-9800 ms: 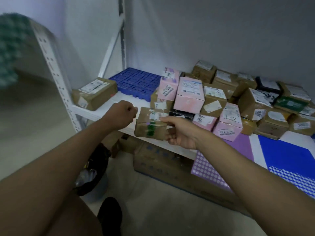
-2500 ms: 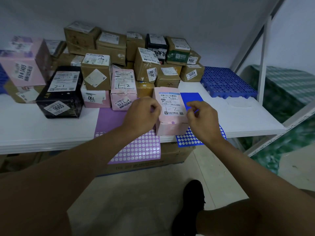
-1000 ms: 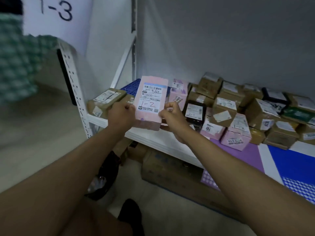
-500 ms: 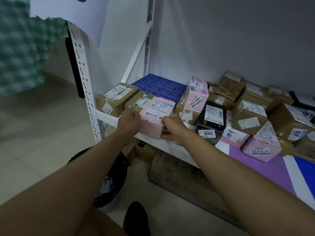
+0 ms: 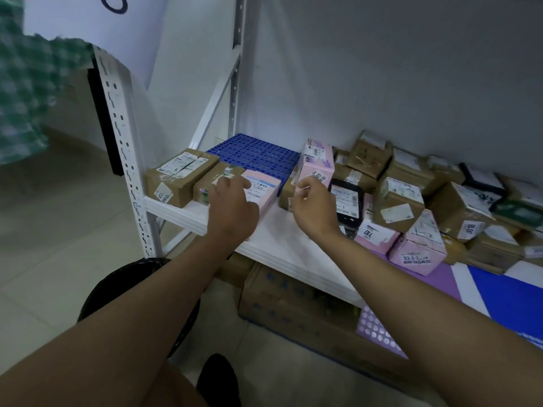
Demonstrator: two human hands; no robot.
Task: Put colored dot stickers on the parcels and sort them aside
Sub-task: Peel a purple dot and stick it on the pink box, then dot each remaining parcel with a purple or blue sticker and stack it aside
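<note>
Three sorted parcels [image 5: 211, 179] sit left of centre on the shelf [image 5: 282, 245]; the large pile [image 5: 417, 201] at right remains. The left hand [image 5: 232, 207] rests flat on the pink parcel [image 5: 263, 190], grip released, while the right hand [image 5: 314, 201] hangs loosely curled, grasping nothing

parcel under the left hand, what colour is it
Pale pink parcel with a white label, seen in the head view.

We note brown cardboard parcels [image 5: 179, 176] with white paper labels, some glossy with tape. The pink box [image 5: 263, 190] looks matt. The shelf [image 5: 282, 245] is smooth and white on a perforated white-painted metal post [image 5: 123, 148]. The blue mat [image 5: 255, 155] looks plastic, gridded.
</note>
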